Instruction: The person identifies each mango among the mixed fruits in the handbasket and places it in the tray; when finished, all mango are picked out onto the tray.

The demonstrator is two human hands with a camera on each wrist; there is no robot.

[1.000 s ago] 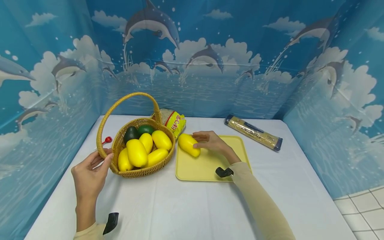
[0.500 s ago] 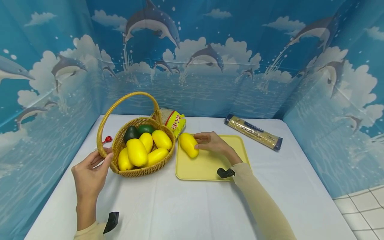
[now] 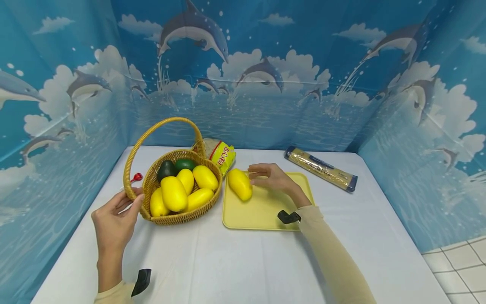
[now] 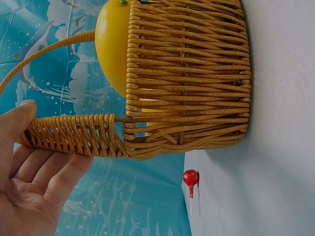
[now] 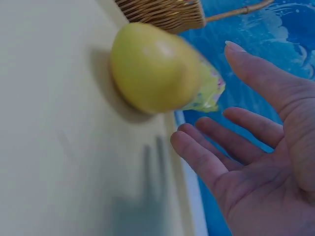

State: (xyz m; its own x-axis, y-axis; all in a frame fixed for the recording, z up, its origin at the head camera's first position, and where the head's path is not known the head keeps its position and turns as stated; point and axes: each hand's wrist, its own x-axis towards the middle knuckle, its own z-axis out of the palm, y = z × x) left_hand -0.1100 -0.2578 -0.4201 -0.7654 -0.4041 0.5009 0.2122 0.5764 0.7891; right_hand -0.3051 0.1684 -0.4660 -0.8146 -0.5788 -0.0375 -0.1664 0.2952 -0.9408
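Observation:
My left hand (image 3: 115, 221) pinches the lower left end of the handle (image 4: 69, 135) of a wicker basket (image 3: 182, 217), thumb on one side and fingers on the other. Inside the basket lie several yellow mangoes (image 3: 174, 194) and two dark green avocados (image 3: 166, 169). One more mango (image 3: 240, 185) rests at the left of a pale yellow tray (image 3: 258, 215). Just right of that mango is my right hand (image 3: 272, 177). In the right wrist view its fingers (image 5: 202, 157) are spread and stand apart from the mango (image 5: 152, 69), holding nothing.
Behind the basket lies a yellow and red printed bag (image 3: 222, 155). A long gold packet with dark ends (image 3: 322, 169) lies at the back right. Left of the basket is a red lollipop (image 4: 190, 178). A dolphin-print curtain (image 3: 243, 105) surrounds the white table (image 3: 228, 270).
My right hand has let go of the mango on the tray and drawn slightly right. The mango has turned a little to a steeper slant. My left hand has stayed on the handle.

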